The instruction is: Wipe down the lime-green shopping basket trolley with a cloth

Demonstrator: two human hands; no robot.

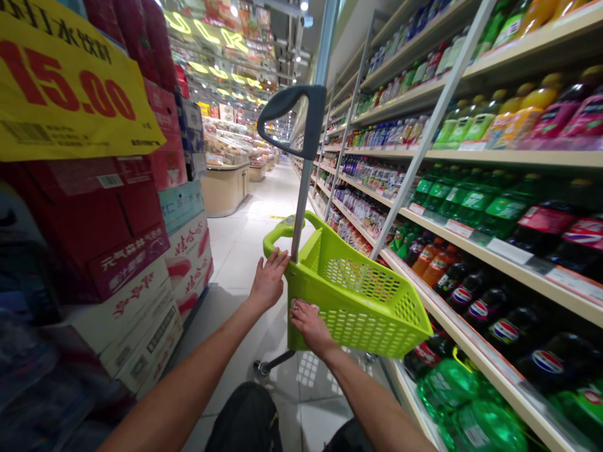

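One person's left hand (271, 280) rests unclenched on a green basket (348, 307), the right hand (309, 323) pressing a gripped pale cloth (315, 308) there.

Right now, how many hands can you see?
2: the left hand is at the upper corner of the green basket, beside the pole; the right hand is lower, against the basket's side.

Touching the upper edge of a lime-green rolling shopping basket (351, 298), just beside its grey handle pole (301, 207), with the left fingers (281, 260); resting the right fingers (304, 312) lower on the wall, over a partly hidden whitish scrap (314, 307). Flanked at left by stacked drink cartons (122, 301) and a yellow price sign (70, 94), at right by shelves (522, 157) holding Pepsi bottles (504, 329).
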